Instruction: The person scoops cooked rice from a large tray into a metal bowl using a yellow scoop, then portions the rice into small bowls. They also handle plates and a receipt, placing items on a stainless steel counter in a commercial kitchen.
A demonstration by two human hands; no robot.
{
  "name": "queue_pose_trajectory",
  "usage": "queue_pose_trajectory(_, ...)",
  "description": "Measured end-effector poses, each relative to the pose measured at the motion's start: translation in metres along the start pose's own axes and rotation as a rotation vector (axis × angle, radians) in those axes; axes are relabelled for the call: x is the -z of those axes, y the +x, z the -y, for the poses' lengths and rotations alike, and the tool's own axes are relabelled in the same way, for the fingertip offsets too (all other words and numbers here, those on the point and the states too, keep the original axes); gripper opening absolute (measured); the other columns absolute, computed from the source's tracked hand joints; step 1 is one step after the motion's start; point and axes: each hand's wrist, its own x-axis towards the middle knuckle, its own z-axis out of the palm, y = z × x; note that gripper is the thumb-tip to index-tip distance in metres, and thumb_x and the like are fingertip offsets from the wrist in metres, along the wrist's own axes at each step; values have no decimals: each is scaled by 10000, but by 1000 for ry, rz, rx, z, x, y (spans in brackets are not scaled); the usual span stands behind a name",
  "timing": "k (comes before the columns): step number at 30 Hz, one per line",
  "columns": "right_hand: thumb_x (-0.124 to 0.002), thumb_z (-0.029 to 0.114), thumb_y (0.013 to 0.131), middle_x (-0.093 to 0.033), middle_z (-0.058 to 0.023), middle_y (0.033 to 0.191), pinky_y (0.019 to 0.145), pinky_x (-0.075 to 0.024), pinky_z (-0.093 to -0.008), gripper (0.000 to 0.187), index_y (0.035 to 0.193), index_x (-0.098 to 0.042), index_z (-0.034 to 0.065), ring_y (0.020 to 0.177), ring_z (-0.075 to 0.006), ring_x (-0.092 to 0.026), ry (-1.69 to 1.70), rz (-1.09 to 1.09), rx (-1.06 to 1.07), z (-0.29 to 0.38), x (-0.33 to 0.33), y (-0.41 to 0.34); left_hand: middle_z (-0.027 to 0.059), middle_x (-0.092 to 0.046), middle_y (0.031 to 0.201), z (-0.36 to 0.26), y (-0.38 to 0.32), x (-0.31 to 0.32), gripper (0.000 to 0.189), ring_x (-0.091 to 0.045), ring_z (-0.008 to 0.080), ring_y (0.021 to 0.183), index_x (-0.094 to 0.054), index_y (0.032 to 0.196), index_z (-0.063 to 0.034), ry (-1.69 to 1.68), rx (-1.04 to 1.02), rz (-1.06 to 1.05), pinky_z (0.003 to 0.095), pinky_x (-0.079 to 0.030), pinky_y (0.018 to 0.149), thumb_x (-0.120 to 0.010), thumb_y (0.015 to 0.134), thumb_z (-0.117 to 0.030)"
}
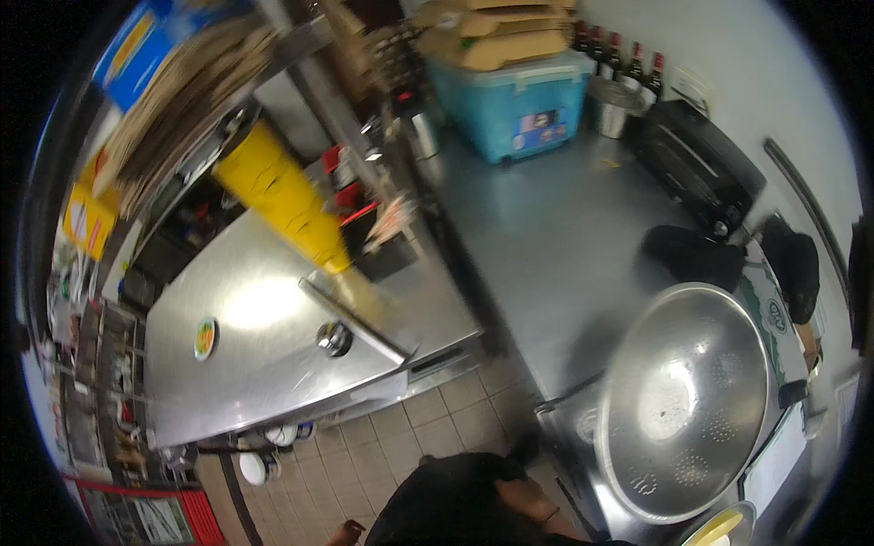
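My left hand [347,534] shows at the lower edge, hanging beside my dark clothing above the tiled floor. My right hand [527,501] lies blurred against the front of my body, by the steel counter on the right; its fingers are hard to make out. Nothing shows in either hand. A large stainless-steel colander [672,409] rests on that counter, the big item nearest my right hand. Below it stands a metal bowl [741,529] with something yellow in it. On the worktop to the left are a small plate of food [205,338] and a small round metal pot [334,338].
Tall yellow stacked containers [280,194] lean over the left worktop [177,399]. A blue plastic bin [505,102] with cardboard on top, wine bottles [633,65] and a black toaster oven [696,164] line the back. White tubs [256,469] stand on the tiled floor [403,450].
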Motion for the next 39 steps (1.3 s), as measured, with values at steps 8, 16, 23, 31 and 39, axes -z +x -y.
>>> queue_pose_trajectory(8,-555,273,874,-660,-97,1058,809,-510,-390,281,1098,-646,131,935,-304,-639,-68,75,181,136,57,43,90,-573,738,12,-54,-11,214,-538,174,629,-597,950,-26,-486,27,-195,299,-439,557,-434,810,-18)
queue_pose_trajectory(16,-580,358,864,-386,-196,1403,1061,-228,-541,593,1337,-422,37,1321,-352,-322,-575,-957,541,299,167,248,29,-475,731,27,-149,-117,190,-434,116,556,-546,920,-22,-1427,240,-760,249,-388,510,-415,787,9)
queue_pose_trajectory(23,-506,430,910,-278,-200,1470,1077,-230,-515,643,1414,-320,76,1347,-346,-284,-945,-1101,493,335,154,218,236,-631,834,-91,-228,-390,195,-617,381,810,-594,832,18,-1394,998,-893,428,-477,716,-541,798,-167)
queue_pose_trajectory(31,-672,219,755,-606,-170,1132,888,-458,-409,446,1169,-575,81,1039,-344,-579,-1315,462,1359,299,-334,94,179,-597,975,-139,-202,-576,187,-616,322,813,-586,968,-29,-1893,1415,-1560,404,-500,705,-550,813,-126)
queue_pose_trajectory(39,-700,130,778,-621,-131,988,731,-529,-307,420,1183,-592,108,783,-198,-643,-846,1970,1410,186,-620,-326,161,-535,1170,17,-412,-603,506,-618,247,881,-217,1370,-46,-2267,357,-1944,346,-524,779,-443,927,-139)
